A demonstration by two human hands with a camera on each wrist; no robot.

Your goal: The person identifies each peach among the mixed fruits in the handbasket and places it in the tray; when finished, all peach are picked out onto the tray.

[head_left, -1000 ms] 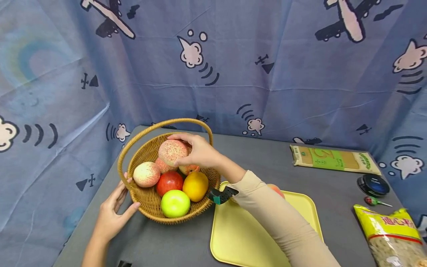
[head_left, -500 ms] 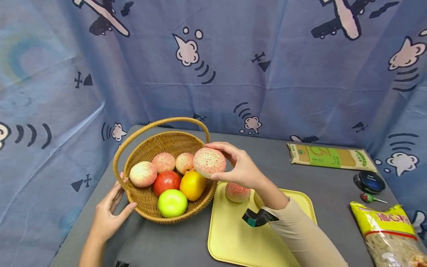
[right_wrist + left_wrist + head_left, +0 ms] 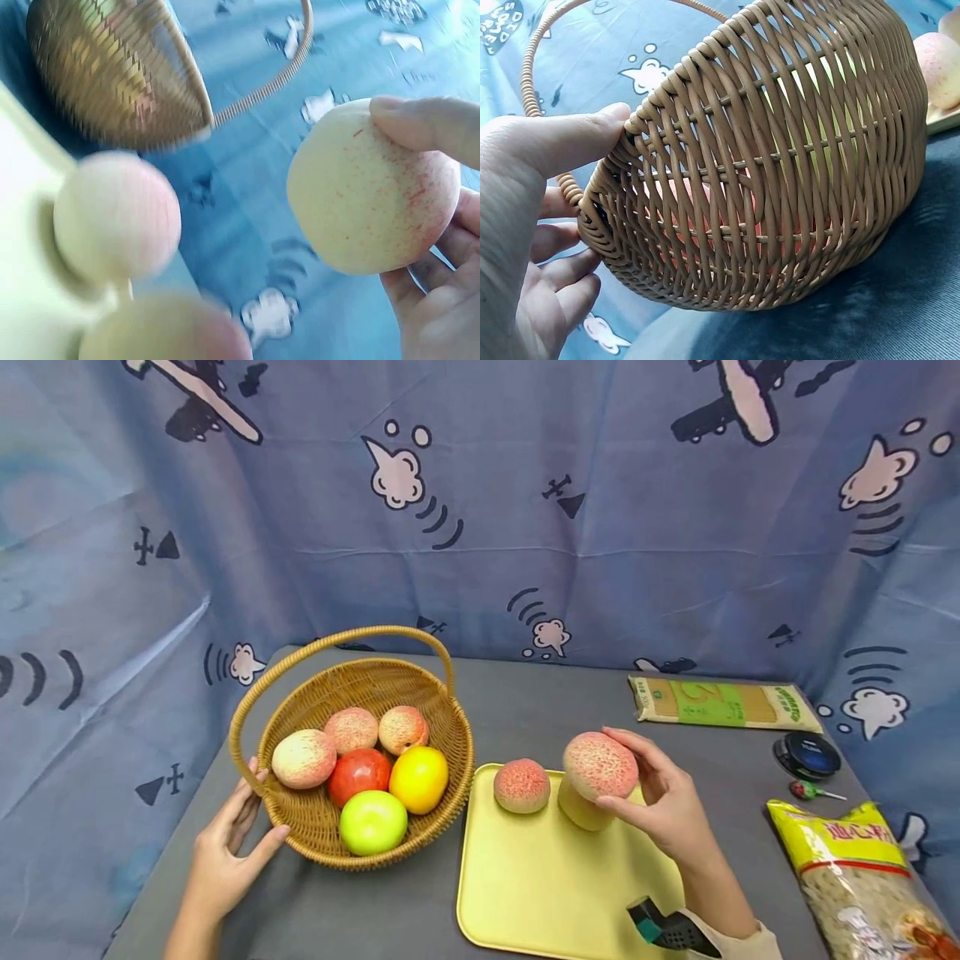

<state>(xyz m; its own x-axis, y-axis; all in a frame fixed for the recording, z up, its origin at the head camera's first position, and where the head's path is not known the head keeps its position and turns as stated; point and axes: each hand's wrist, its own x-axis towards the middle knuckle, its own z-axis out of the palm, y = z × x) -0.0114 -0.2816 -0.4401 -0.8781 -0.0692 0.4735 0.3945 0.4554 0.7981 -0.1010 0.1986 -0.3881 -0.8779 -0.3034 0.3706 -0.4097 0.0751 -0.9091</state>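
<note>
"Head view first: where's the held peach?"

"Raised over the far edge of the tray, partly covering the pale yellow fruit; the right wrist view shows a gap between it and the tray's fruits. The right hand pinches it, thumb nearside, and is much the nearer hand."

"Long axis?"

"None clear; it's roundish."

"Left hand?"

"Spread against the left rim of the basket."

"What's changed?"

"Half a second ago the peach was by the basket's right rim."

This looks like a makeshift booth, in what sort of building cannot be told: blue cartoon-print cloth hangs behind and beside a grey surface bearing a basket and food bag.
</note>
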